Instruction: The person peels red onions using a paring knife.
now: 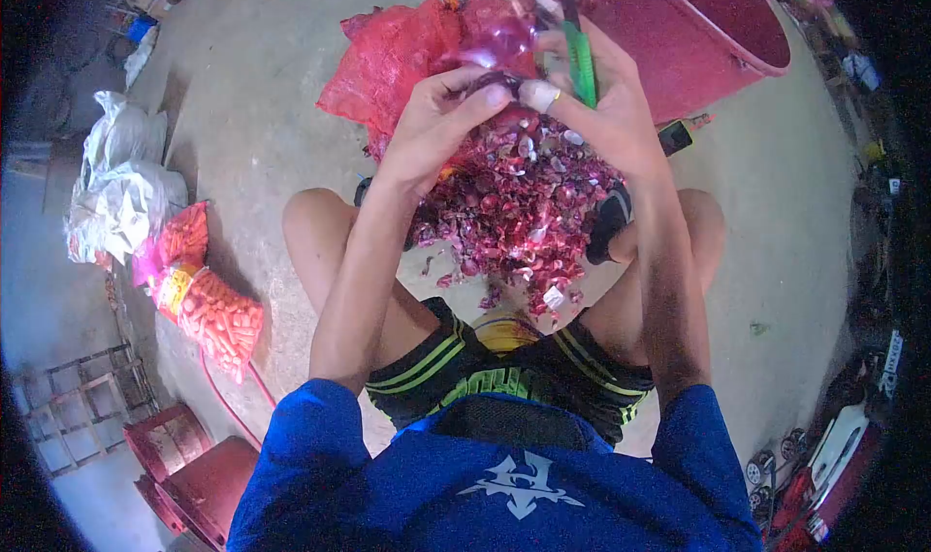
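My left hand (pixel 434 124) is closed on a purple-red onion (pixel 502 44), smeared by motion, above a heap of skins. The thumbs of both hands almost meet at its near side, where dark skin shows. My right hand (pixel 609 101) grips a knife by its green handle (pixel 584 65); the dark blade points up and away. Its fingertips are blurred beside the onion, and a pale wrap covers the thumb. Below the hands, the loose red onion skins (pixel 514 208) lie piled on the floor between my legs. A red mesh bag (pixel 398 63) lies just beyond my left hand.
A large red tub (pixel 679 38) stands at the far right, with a small dark object (pixel 675 138) near its base. White sacks (pixel 126 189) and a bag of orange-red pieces (pixel 218 315) sit to the left. Red stools (pixel 199 479) are at lower left, over a concrete floor (pixel 786 242).
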{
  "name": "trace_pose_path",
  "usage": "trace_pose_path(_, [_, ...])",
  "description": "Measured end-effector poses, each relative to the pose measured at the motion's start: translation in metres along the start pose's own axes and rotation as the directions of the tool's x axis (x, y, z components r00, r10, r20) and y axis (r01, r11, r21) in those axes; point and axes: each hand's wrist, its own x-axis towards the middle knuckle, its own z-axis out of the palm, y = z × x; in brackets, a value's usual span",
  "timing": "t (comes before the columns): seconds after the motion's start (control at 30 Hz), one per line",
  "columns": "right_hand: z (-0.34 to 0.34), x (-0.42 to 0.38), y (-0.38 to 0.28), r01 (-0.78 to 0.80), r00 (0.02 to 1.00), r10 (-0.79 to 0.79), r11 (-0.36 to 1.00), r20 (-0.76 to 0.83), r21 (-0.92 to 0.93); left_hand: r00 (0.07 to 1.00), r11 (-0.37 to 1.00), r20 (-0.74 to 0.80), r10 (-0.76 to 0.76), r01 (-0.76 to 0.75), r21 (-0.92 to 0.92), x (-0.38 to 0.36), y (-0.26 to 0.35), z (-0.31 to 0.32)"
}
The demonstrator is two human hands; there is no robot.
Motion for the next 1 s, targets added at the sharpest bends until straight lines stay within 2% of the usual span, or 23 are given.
trace_pose_path(0.03, [-0.001, 0.001, -0.002, -0.001, 1.0, 0.001, 1.0, -0.001, -0.001, 1.0, 1.0, 0.018, 0.002, -0.002, 0.006, -0.001, 0.0, 0.0])
trace_pose_path(0.1, [-0.002, 0.004, -0.003, -0.019, 0.996, -0.003, 0.973, 0.092, 0.228, 0.999, 1.0, 0.035, 0.005, -0.006, 0.012, -0.002, 0.002, 0.001])
trace_pose_path(0.13, [-0.002, 0.005, -0.002, -0.018, 0.996, -0.004, 0.973, 0.094, 0.229, 1.0, 0.997, 0.017, 0.02, -0.021, 0.068, -0.003, 0.004, 0.003])
trace_pose_path(0.2, [-0.007, 0.005, 0.001, -0.037, 0.998, 0.039, 0.998, -0.039, 0.046, 0.999, 0.992, -0.001, 0.035, -0.035, 0.124, -0.003, 0.008, 0.005])
trace_pose_path(0.27, [-0.015, 0.009, 0.013, -0.057, 0.996, 0.057, 0.998, -0.062, 0.002, 0.987, 0.987, 0.073, 0.144, -0.149, 0.067, -0.001, 0.012, 0.004])
trace_pose_path(0.37, [-0.022, 0.007, 0.025, -0.134, 0.989, 0.129, 0.989, -0.075, -0.066, 0.991, 0.987, 0.043, 0.126, -0.13, 0.09, -0.001, 0.014, -0.005])
trace_pose_path(0.43, [-0.02, 0.005, 0.031, 0.063, 0.99, -0.11, 0.9, -0.084, -0.43, 0.988, 0.986, -0.006, 0.155, -0.155, 0.056, 0.001, 0.017, -0.005])
trace_pose_path(0.47, [-0.019, 0.003, 0.034, 0.065, 0.991, -0.11, 0.902, -0.082, -0.427, 0.983, 0.984, -0.048, 0.179, -0.178, 0.019, 0.002, 0.018, -0.004])
trace_pose_path(0.53, [-0.015, 0.002, 0.013, 0.041, 0.999, -0.04, 0.983, 0.011, -0.178, 0.973, 0.978, -0.105, 0.207, -0.202, 0.054, 0.004, 0.015, -0.004])
trace_pose_path(0.57, [-0.016, 0.001, 0.005, 0.042, 0.999, -0.04, 0.983, 0.014, -0.177, 0.959, 0.971, -0.16, 0.233, -0.221, 0.089, 0.005, 0.014, -0.004])
trace_pose_path(0.63, [-0.016, -0.004, -0.005, -0.053, 0.962, 0.079, 0.993, 0.261, -0.103, 0.953, 0.972, -0.192, 0.235, -0.226, 0.068, 0.005, 0.016, -0.003])
trace_pose_path(0.7, [-0.006, -0.006, -0.005, -0.057, 0.96, 0.077, 0.995, 0.268, -0.081, 0.947, 0.972, -0.217, 0.235, -0.231, 0.043, 0.007, 0.014, -0.005])
trace_pose_path(0.77, [0.0, -0.008, 0.0, 0.122, 0.966, -0.09, 0.986, 0.244, -0.117, 0.942, 0.958, -0.184, 0.28, -0.286, -0.006, 0.009, 0.008, -0.01])
trace_pose_path(0.8, [-0.001, -0.006, -0.012, 0.033, 0.962, -0.001, 0.993, 0.272, -0.116, 0.943, 0.958, -0.182, 0.279, -0.285, -0.009, 0.009, 0.007, -0.01])
trace_pose_path(0.83, [-0.001, -0.007, -0.008, 0.031, 0.963, 0.002, 0.993, 0.27, -0.117, 0.955, 0.966, -0.159, 0.249, -0.258, -0.038, 0.008, 0.006, -0.011])
trace_pose_path(0.9, [-0.001, -0.004, 0.003, 0.12, 0.97, -0.079, 0.978, 0.23, -0.169, 0.966, 0.971, -0.134, 0.219, -0.229, -0.066, 0.006, 0.006, -0.011])
trace_pose_path(0.97, [0.0, -0.001, 0.006, 0.157, 0.972, -0.125, 0.976, 0.199, -0.152, 0.982, 0.966, -0.076, 0.175, -0.186, -0.179, 0.005, 0.006, -0.011])
trace_pose_path(1.0, [0.0, 0.0, 0.007, 0.194, 0.971, -0.17, 0.972, 0.167, -0.135, 0.982, 0.966, -0.074, 0.175, -0.186, -0.18, 0.005, 0.007, -0.01])
